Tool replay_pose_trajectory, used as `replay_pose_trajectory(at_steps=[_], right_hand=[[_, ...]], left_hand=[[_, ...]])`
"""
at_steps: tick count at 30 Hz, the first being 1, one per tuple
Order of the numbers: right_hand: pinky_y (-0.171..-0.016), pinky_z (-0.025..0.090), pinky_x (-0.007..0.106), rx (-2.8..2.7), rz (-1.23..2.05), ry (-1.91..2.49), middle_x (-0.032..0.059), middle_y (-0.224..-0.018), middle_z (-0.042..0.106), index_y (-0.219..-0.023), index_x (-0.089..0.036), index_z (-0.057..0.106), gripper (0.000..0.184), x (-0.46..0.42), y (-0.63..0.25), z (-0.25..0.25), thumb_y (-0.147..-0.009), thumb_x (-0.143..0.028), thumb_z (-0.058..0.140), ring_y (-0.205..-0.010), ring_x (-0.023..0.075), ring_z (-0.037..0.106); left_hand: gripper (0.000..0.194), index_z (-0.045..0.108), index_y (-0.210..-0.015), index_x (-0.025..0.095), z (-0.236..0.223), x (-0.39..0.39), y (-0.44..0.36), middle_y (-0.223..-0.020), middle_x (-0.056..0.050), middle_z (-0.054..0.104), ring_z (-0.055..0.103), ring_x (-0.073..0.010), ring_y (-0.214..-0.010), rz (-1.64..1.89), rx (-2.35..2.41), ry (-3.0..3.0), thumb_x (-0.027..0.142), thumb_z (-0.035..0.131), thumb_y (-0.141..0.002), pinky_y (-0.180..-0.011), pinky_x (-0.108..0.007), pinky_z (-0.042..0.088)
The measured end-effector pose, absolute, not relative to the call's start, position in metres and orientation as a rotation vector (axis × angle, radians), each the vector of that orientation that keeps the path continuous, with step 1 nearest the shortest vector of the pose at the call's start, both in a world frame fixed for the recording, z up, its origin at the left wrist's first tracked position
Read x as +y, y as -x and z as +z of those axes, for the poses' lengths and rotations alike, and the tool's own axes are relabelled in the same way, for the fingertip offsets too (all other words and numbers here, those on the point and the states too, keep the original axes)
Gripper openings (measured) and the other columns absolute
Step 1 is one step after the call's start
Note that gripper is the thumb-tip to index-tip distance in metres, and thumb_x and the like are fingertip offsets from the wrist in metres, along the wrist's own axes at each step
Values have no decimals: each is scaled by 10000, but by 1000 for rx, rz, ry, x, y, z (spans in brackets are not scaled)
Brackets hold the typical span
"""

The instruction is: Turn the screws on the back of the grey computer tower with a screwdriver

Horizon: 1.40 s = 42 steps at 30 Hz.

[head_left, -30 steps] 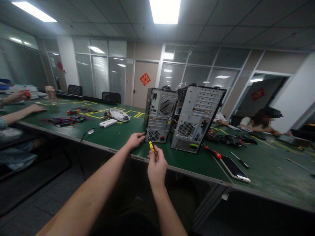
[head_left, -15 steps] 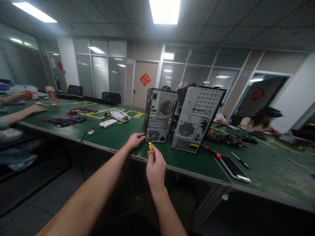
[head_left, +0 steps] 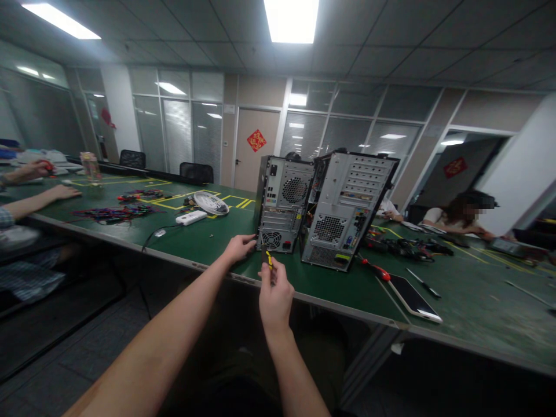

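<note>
A yellow-and-black tool (head_left: 269, 260) is held in the right hand (head_left: 277, 292), its handle pinched between the thumb and the curled fingers. The tool is tilted upward and away from the wrist, and its far end is directed at the bottom left corner of the smaller computer case (head_left: 284, 202). Whether the panel is touched by the tip cannot be made out at this size. The right hand is thus placed just in front of and below the case, near the front edge of the green table (head_left: 330, 286).

The left hand (head_left: 238, 248) is set to the left of that same corner, with its fingers stretched toward the case and their tips laid at its lower left edge. Whether anything is gripped by them cannot be told.

The smaller case is stood upright, its rear panel turned to the viewer, with a round fan grille (head_left: 271, 239) seen low down, just above the tool. Close on its right a larger computer case (head_left: 347, 208) is stood. Farther right, well apart from both hands, a red-handled tool (head_left: 380, 271) and a phone (head_left: 414, 298) are laid on the table.
</note>
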State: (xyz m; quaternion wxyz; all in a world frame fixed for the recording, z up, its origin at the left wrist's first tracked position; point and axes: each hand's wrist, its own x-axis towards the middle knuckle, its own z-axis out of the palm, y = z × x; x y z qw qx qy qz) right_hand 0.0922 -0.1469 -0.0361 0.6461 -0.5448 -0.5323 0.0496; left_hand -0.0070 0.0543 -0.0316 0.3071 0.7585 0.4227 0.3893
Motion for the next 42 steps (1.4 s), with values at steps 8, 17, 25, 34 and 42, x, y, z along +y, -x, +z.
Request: replay_pose_trajectory(at_steps=[8,17,25,34,42], right_hand=[[-732,602,304,-1131,237,1147,95,-916,789,-1102,-190,617,336,-146,-90,-33,-1025,-504,527,-812,226,792],[-732,599,301,-1126,260,1140,90,-941,781,-1087,-191,628,330,-146,-93,-32,-998,-504,571,-783,212,773],[-781,574,292,-1209,147,1204,86,-1012,771,-1221,-180,698,349,-151,-96,-30,-1005,-427,581,-835,201,742],[-887,525,323,-1380,-55,1307,111,-1074,706,-1291,-172,713,348,-161,-94,-23,-1027,-270,508,-970,220,690],[-872,523,325,-1403,-133,1389,106,-1076,661,-1297,-195,715,360,-162,-94,-21,-1018,-234,489,-950,218,675]], left_hand=[[521,672,-1381,118,-32,55,7,-876,-73,796,662,-172,-666,1026,1118,-1992,355,621,-919,-667,-264,497],[511,683,-1366,117,-35,59,6,-845,-65,797,670,-179,-679,1037,1105,-1995,358,628,-919,-706,-267,508],[509,679,-1369,105,-35,59,6,-876,-78,803,674,-177,-681,1044,1110,-2003,338,622,-921,-713,-272,513],[510,671,-1381,125,-36,60,6,-977,-86,813,701,-186,-726,1036,1103,-1976,344,631,-923,-724,-272,531],[495,677,-1375,130,-33,57,6,-979,-82,815,695,-180,-687,1030,1122,-1984,327,630,-923,-715,-272,530]])
